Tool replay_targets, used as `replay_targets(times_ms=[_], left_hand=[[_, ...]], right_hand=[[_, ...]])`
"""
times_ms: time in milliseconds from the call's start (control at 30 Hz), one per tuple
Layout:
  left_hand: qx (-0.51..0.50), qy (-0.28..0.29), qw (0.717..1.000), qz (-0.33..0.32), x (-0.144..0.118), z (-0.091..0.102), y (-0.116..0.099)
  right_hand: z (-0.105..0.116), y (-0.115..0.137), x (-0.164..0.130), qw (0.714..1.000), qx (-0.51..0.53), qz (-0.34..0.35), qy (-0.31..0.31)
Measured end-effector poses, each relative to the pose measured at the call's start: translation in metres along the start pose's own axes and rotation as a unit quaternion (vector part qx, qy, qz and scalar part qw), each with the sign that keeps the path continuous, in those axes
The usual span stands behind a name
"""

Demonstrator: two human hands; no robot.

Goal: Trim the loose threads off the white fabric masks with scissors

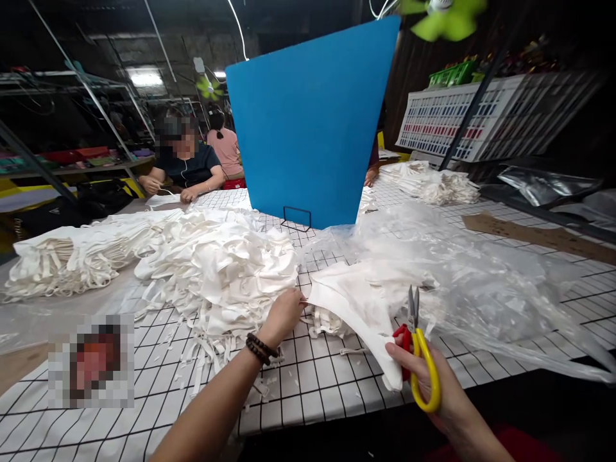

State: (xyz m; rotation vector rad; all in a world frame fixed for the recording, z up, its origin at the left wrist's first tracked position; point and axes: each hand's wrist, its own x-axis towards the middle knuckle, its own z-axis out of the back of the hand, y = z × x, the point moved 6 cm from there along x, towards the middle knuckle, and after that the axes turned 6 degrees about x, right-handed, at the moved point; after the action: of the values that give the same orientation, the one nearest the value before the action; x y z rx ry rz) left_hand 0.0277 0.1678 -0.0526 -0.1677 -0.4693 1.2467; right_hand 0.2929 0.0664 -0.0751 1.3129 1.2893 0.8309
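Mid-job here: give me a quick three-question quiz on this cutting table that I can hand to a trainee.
1. True or false: the right hand holds the scissors with blades pointing up.
2. What does the left hand pinch? A) plastic sheet B) white fabric piece C) blue board
3. Fill in: the big heap of white fabric lies to the ____ of the left hand.

Key:
1. True; the blades stand upright beside the white fabric piece.
2. B; it grips one end, and the right hand holds the other end.
3. Left; the plastic sheet is on the right and the blue board stands behind.
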Motion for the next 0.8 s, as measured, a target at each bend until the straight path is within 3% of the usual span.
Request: replay_targets(times_ms=[133, 233, 300, 367, 433, 500, 567, 667, 800], left_hand=[[0.048, -0.054, 0.997, 0.028, -0.029, 0.023, -0.003], [0.056, -0.096, 0.994, 0.02, -0.054, 0.03, -0.01], [0.056, -0.117, 0.992, 0.005, -0.067, 0.028, -0.016], [0.055, -0.134, 0.99, -0.005, -0.077, 0.025, -0.025], [0.051, -0.153, 0.987, -0.012, -0.085, 0.022, -0.035], [0.046, -0.17, 0.984, -0.014, -0.093, 0.02, -0.044], [0.041, -0.181, 0.983, -0.014, -0.099, 0.017, -0.05], [0.021, -0.184, 0.983, -0.013, -0.108, 0.013, -0.054], [-0.014, -0.163, 0.986, 0.011, -0.12, 0.011, -0.055]], right_hand=[[0.02, 0.007, 0.006, 0.99, -0.11, 0.053, -0.068], [0.026, 0.028, -0.008, 0.936, -0.279, 0.12, -0.178], [0.014, 0.038, -0.019, 0.913, -0.319, 0.151, -0.203], [-0.013, 0.031, -0.021, 0.95, -0.26, 0.126, -0.117], [-0.052, 0.008, -0.018, 0.987, -0.153, 0.023, 0.045], [-0.087, -0.015, -0.016, 0.984, -0.048, -0.078, 0.152], [-0.107, -0.029, -0.009, 0.98, 0.032, -0.122, 0.151], [-0.119, -0.033, 0.003, 0.981, 0.121, -0.112, 0.1], [-0.123, -0.024, 0.009, 0.972, 0.188, -0.084, 0.111]])
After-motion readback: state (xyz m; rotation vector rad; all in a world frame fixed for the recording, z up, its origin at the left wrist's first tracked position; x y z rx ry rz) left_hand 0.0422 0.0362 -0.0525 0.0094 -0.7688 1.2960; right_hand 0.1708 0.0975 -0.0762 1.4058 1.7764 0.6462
